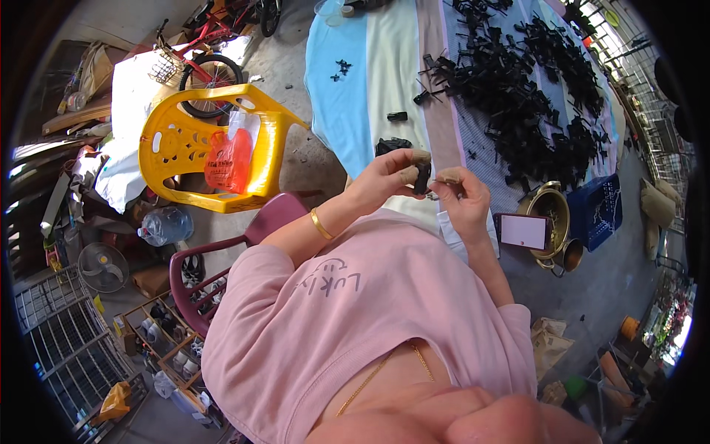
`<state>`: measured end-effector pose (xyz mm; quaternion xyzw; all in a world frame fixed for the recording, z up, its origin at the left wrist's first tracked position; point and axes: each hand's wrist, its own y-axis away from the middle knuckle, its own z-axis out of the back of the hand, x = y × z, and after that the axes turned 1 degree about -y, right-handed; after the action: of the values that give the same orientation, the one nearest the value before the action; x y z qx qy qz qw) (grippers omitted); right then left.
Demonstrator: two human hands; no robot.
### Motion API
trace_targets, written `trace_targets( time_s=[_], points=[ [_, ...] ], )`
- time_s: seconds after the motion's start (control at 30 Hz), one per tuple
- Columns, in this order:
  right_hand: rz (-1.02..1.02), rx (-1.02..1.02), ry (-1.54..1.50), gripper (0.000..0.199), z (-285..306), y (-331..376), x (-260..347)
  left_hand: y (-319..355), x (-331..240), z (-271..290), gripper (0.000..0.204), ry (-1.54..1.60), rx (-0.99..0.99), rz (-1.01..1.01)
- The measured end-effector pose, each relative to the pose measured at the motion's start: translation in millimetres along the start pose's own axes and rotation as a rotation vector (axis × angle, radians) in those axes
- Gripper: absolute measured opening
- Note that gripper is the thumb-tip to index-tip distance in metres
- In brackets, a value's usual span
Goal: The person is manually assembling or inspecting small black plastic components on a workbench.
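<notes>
Below-left of heaped black plastic parts (510, 103), the left hand (381, 177) grasps a small black block (422, 180), the right hand (472, 202) close beside (grip unclear); work appears underway, finished count untellable.

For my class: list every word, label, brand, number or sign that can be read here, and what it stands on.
Pink shirt: large grey lettering, upside down in this view; its wording is not copied here.
Red plastic bag on the yellow chair: dark print, too small and blurred to read.
Phone: pale screen, no readable text.
Black part in the left hand: no lettering discernible.
</notes>
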<state>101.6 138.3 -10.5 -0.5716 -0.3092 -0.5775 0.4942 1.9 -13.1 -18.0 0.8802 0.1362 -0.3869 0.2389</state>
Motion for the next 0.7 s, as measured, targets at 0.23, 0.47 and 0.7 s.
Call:
trace_targets(
  time_s=[0.23,0.47,0.7],
  points=[
    [-0.345,0.006,-0.166,0.019,-8,-12,-8,5,-7,-15,0.047,-0.46,0.046,-0.221],
    [-0.576,0.104,-0.591,0.017,0,-8,-13,-3,-6,-10,0.033,-0.31,-0.125,-0.227],
    [-0.486,0.126,-0.328,0.017,-4,-8,-7,-5,-5,-11,0.028,-0.41,-0.144,-0.273]
  ],
)
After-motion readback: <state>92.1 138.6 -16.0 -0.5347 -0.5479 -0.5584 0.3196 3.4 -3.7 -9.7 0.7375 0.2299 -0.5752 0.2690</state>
